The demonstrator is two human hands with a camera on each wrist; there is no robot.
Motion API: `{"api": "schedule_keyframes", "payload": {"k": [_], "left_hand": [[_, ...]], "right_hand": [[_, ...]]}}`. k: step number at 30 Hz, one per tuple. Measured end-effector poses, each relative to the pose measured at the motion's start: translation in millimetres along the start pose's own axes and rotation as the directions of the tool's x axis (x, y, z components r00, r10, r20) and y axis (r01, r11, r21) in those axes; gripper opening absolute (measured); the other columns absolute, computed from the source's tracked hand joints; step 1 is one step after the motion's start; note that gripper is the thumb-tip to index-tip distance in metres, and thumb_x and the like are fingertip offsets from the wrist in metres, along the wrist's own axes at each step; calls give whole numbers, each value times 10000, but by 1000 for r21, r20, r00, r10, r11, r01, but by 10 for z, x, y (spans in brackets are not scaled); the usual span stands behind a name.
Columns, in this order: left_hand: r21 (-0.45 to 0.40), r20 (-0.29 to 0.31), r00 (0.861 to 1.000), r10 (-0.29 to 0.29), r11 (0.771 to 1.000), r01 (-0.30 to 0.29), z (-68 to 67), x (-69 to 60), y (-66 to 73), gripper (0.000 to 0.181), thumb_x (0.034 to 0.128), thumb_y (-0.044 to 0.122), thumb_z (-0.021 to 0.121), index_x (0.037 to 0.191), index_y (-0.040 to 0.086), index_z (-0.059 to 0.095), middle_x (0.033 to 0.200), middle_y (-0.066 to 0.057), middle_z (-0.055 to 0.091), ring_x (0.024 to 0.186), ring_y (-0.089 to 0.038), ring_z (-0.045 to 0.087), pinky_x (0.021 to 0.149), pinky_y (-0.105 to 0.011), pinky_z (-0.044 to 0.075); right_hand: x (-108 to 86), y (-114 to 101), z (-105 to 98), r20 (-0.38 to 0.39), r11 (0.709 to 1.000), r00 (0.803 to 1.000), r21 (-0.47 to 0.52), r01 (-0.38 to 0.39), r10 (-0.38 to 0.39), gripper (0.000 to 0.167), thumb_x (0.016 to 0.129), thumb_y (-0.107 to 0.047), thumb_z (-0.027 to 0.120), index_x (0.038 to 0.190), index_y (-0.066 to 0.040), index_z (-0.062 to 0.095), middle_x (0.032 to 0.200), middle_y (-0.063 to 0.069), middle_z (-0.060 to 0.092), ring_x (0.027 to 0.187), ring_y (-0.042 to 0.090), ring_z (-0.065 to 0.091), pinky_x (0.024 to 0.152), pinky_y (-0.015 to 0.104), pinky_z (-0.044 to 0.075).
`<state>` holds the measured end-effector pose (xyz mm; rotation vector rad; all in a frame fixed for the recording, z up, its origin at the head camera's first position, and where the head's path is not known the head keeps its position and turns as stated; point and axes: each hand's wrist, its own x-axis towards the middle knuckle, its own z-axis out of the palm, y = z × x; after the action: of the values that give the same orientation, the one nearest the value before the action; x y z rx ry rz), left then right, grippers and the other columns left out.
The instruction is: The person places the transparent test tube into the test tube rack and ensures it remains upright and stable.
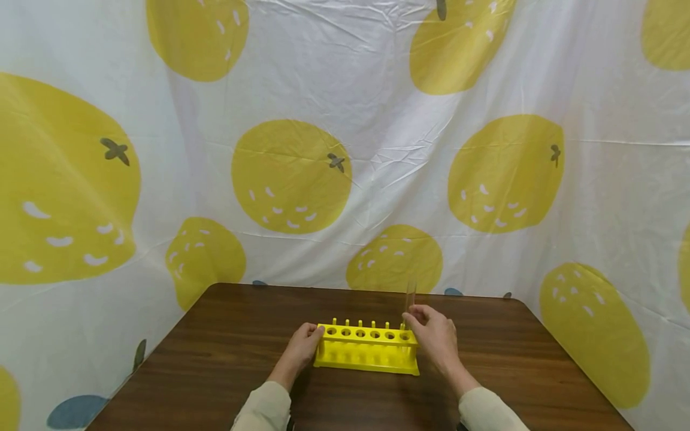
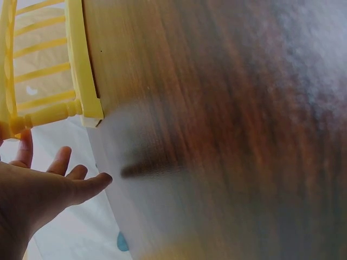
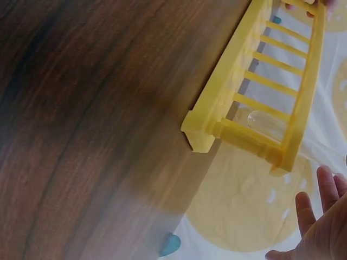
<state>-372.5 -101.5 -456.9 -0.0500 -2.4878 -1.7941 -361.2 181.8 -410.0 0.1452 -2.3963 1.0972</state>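
A yellow test tube rack (image 1: 366, 362) stands upright on the table, with a row of round holes in its top plate and pegs along its back edge. My left hand (image 1: 302, 348) grips its left end, the thumb at the top plate; in the left wrist view the other fingers of that hand (image 2: 51, 187) spread away. Above the rack's right end, my right hand (image 1: 435, 336) pinches a clear test tube (image 1: 411, 293). The tube's rounded bottom (image 3: 260, 120) shows under the top plate in the right wrist view, apparently through the end hole, above the base.
The dark wood-grain table (image 1: 501, 359) has rounded far corners. Behind it and at both sides hangs a white cloth (image 1: 377, 197) printed with yellow fruit.
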Motion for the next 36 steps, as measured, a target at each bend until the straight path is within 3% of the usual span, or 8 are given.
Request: {"api": "schedule_keyframes", "payload": {"k": [11,36], "left_hand": [[-1,2,1000,-4,1000,4,-9,-8,4,358,1058,277,482,1192,-52,529,1172,-222,563,1069,-350,534,933,-509,433],[-20,-1,1000,6,1000,-6,-1,-6,-12,345,1059,266,484,1187,-52,528,1154,-217,570,1049,-335,542,896,-476,453]], "right_hand": [[-42,48,16,23,1000,1000,-15,-11,11,334,958,-311,675,1163,-49,708,1073,105,727,1032,318,648,1092,554,221],[-65,122,84,50,995,999,-100,2,3,300,937,-281,697,1104,-34,729,1111,137,712,1093,368,621,1042,607,248]]}}
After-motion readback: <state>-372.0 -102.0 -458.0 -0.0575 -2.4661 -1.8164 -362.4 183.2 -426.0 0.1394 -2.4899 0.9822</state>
